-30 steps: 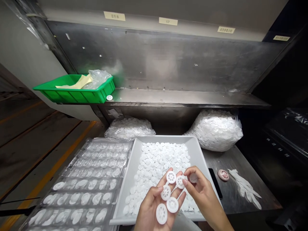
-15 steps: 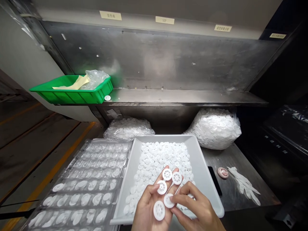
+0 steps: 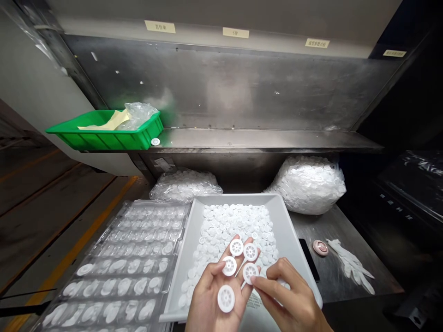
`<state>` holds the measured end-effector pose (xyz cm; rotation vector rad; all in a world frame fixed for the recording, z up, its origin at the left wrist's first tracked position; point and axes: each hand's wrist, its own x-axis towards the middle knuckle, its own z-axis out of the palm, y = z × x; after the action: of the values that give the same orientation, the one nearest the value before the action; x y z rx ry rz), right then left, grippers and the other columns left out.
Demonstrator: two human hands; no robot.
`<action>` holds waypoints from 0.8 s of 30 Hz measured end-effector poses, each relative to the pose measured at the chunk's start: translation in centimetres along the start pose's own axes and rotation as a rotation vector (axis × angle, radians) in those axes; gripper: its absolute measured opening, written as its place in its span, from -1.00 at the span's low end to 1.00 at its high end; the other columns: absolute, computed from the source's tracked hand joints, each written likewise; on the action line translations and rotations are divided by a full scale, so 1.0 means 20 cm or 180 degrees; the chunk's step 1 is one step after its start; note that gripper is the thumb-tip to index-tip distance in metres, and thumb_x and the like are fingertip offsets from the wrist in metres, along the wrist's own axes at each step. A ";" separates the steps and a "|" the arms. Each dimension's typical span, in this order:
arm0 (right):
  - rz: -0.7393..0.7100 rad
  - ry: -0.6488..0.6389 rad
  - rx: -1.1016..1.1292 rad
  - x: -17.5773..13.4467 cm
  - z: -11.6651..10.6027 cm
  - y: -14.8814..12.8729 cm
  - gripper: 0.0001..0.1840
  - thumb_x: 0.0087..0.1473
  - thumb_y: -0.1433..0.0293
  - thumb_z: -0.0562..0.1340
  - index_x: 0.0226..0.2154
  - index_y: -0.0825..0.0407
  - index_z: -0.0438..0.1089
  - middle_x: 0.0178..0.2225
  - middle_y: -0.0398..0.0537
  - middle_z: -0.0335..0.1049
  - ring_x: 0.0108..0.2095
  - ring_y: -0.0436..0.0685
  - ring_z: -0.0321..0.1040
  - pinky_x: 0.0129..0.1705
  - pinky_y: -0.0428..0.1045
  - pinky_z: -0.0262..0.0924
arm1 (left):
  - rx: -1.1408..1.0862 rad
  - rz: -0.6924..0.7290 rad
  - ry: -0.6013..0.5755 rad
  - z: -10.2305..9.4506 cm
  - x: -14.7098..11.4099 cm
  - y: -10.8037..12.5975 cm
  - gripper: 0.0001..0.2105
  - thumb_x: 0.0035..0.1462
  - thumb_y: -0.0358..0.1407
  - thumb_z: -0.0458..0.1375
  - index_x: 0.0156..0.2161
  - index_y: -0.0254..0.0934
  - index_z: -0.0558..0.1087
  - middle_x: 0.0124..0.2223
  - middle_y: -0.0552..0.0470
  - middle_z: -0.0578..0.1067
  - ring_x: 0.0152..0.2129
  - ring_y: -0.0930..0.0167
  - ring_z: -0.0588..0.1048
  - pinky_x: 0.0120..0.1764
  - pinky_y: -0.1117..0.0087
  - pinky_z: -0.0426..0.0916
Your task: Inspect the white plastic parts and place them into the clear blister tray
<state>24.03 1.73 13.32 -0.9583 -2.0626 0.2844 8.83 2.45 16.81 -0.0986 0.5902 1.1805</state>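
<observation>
My left hand (image 3: 216, 293) is palm up over the grey bin, with several small white spoked plastic wheels (image 3: 226, 298) lying spread on its palm and fingers. Its thumb rests against the edge of one of them. My right hand (image 3: 294, 295) reaches in from the right, thumb and forefinger pinched at the lower edge of another white wheel (image 3: 250, 273) that lies on the left fingers. Beneath both hands, the grey bin (image 3: 290, 244) holds a heap of loose white wheels (image 3: 238, 221).
Left of the bin stand clear plastic trays (image 3: 117, 251) with white parts in their pockets. Behind are two bags of white parts, a left bag (image 3: 187, 184) and a right bag (image 3: 311, 184). A green crate (image 3: 114, 138) sits on the shelf. A phone (image 3: 309, 259) and white gloves (image 3: 349, 265) lie right.
The wheel at my right fingertips has moved up from the palm onto the left fingers. My left hand has shifted slightly left, and my right hand's fingers have drawn back toward the wheel's edge.
</observation>
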 end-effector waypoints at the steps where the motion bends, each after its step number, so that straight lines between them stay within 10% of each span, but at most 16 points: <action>1: -0.0009 -0.0012 -0.0003 0.00 0.00 0.00 -0.61 0.01 0.63 0.19 -0.11 -0.03 0.29 -0.49 -0.09 0.21 -0.49 0.05 0.18 -0.50 -0.03 0.17 | 0.0006 0.0009 0.0013 0.00 0.00 0.00 -0.37 0.08 -0.46 -0.07 0.27 -0.28 -0.11 0.07 -0.32 0.39 0.04 0.12 0.34 0.07 -0.05 0.15; 24: -0.0429 0.0542 0.0033 0.02 0.11 -0.13 -0.93 -0.02 0.54 0.25 -0.41 0.08 0.42 -0.60 -0.15 0.19 -0.56 -0.03 0.08 -0.52 -0.08 0.06 | 0.0156 -0.0085 -0.0311 -0.08 0.01 0.01 -0.50 0.10 -0.49 -0.10 0.19 -0.39 0.11 0.00 -0.18 0.46 0.00 0.27 0.38 0.10 0.15 0.14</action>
<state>20.78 0.54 13.36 -0.8044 -1.9565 0.1376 8.07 2.09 15.34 -0.0072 0.5300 1.1378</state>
